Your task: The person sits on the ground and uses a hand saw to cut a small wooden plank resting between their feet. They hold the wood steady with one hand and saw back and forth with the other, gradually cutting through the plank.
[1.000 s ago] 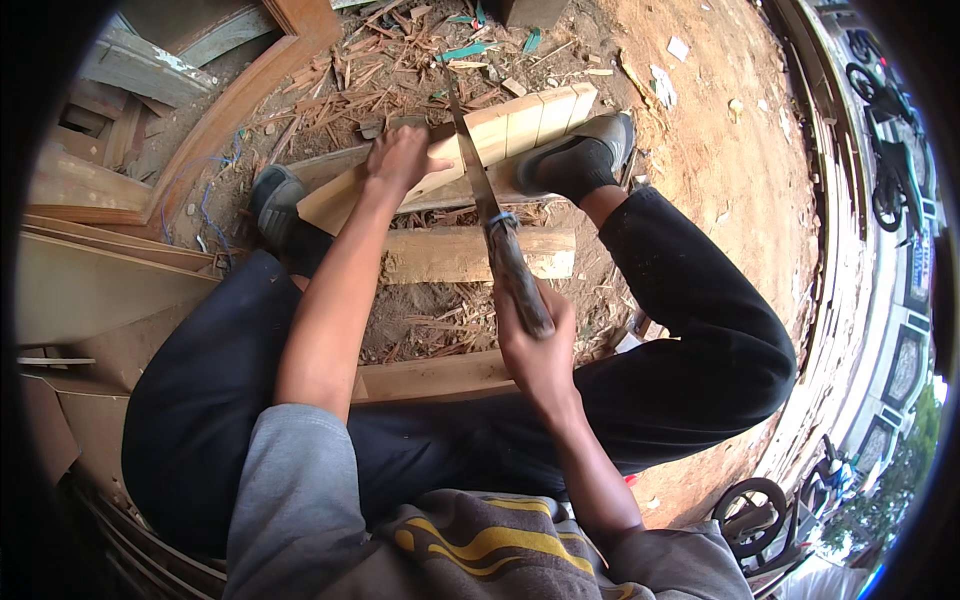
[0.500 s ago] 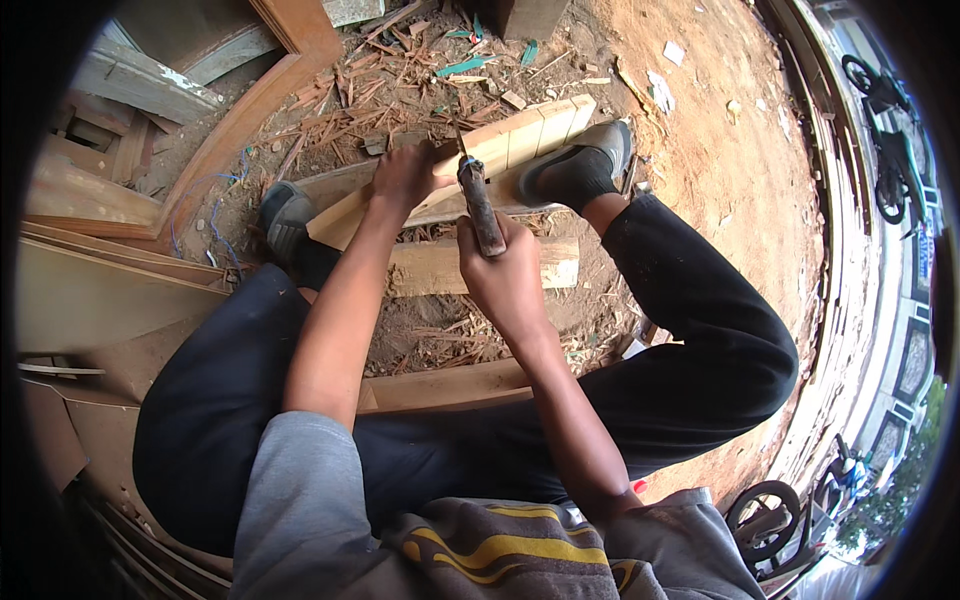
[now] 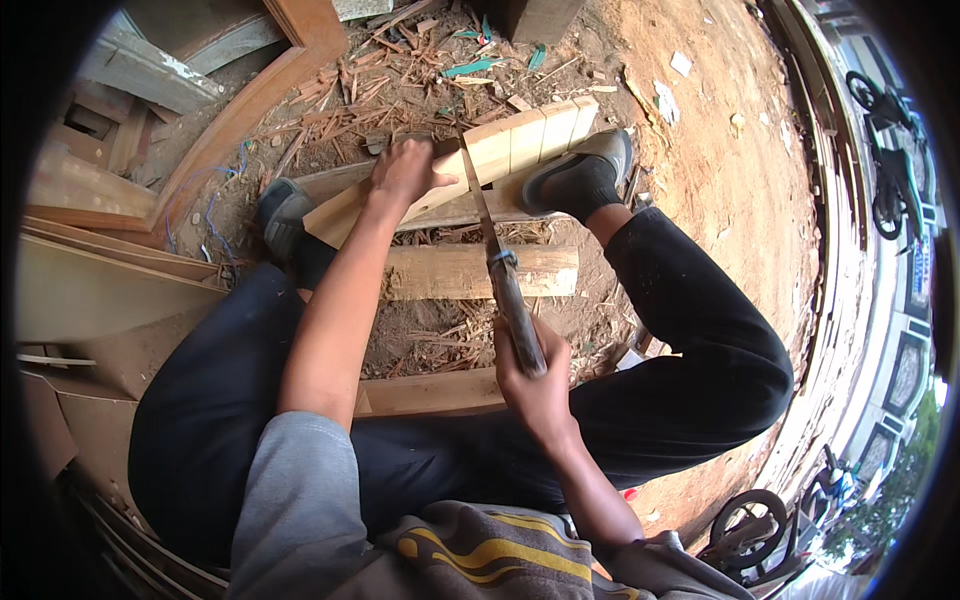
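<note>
A handsaw (image 3: 516, 312) with a narrow blade and a dark, worn handle is in my right hand (image 3: 538, 385), whose fingers wrap round the handle. Its blade lies across a pale wooden board (image 3: 525, 138), just right of my left hand. The board slants up to the right between my shoes and has several dark lines across its right part. Pressed on the board, my left hand (image 3: 405, 172) grips its upper edge; some of its fingers are hidden behind the wood. A flatter plank (image 3: 505, 198) lies beneath the board.
Nearer me lie a short timber block (image 3: 480, 272) and another plank (image 3: 435, 390). Wood splinters (image 3: 340, 95) litter the dirt. A brown wooden frame (image 3: 235, 120) and sheet panels (image 3: 110, 295) stand at left. Long timbers and parked motorbikes (image 3: 885, 160) are at right.
My right hand has drawn the saw back toward me and slightly right, baring more of its blade. My left hand stays on the board.
</note>
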A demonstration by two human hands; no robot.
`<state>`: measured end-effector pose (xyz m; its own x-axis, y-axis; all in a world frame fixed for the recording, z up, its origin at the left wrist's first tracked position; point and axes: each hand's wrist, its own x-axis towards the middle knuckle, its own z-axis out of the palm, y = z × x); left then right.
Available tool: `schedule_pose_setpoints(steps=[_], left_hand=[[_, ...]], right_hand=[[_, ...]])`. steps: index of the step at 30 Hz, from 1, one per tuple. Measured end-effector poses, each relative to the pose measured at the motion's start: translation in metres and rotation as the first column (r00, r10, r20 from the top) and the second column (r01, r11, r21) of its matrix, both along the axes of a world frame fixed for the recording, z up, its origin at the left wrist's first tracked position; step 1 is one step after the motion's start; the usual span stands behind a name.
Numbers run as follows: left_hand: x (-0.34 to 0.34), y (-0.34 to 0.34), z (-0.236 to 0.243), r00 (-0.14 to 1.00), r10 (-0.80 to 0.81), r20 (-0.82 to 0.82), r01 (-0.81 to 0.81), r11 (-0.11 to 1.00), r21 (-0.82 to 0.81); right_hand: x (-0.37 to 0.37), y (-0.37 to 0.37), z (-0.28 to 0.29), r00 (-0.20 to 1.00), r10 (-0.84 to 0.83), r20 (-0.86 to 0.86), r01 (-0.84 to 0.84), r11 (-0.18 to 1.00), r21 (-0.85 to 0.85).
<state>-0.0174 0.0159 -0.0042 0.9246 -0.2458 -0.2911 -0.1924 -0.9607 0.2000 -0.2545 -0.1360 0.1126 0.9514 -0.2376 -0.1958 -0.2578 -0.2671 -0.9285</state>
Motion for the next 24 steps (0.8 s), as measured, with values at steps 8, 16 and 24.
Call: schedule_pose_setpoints(steps=[8,16,24], left_hand=[[-0.004,0.002,-0.004,0.995,0.029,0.092,-0.025,0.999,-0.041],[-0.008,-0.003,-0.007,0.991,-0.015,0.135,0.025,0.997,-0.068],[0.003,0.005,-0.004,0.999,-0.015,0.05,0.017,0.999,-0.034]], right_hand=[[0.082,0.012,0.001,0.997,-0.016,-0.073,0.028,0.988,0.154],[0.034,-0.001,0.024,0.991,0.001,-0.135,0.017,0.992,0.129],[-0.009,-0.001,0.009,0.998,0.028,-0.055,-0.029,1.0,-0.011]])
